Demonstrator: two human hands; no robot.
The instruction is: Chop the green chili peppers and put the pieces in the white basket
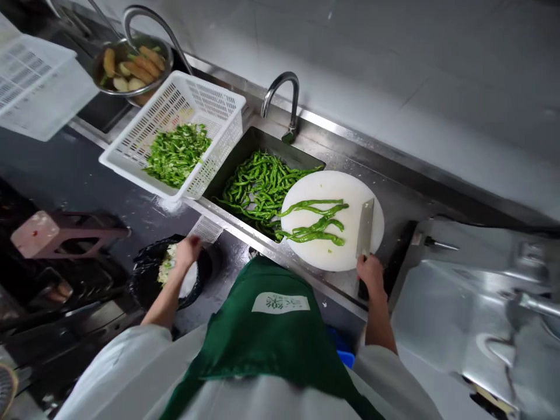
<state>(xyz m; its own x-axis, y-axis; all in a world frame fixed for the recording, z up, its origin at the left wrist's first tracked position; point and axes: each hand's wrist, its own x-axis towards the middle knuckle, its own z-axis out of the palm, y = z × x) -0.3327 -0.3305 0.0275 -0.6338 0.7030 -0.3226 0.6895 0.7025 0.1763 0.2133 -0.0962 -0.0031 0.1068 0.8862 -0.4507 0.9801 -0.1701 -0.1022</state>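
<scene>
My right hand is closed round the handle of a cleaver, its blade lying along the right side of a round white cutting board. Several long green peppers lie on the board, left of the blade. Over a bin with a black liner, my left hand has its fingers curled in; whatever may be inside them is hidden. Pale and green scraps show in the bin. More whole green peppers fill the sink basin beside the board.
A white plastic basket with cut green peppers stands left of the sink. Behind it is a metal bowl of vegetables. A faucet rises behind the basin. A pink stool is at left, metal equipment at right.
</scene>
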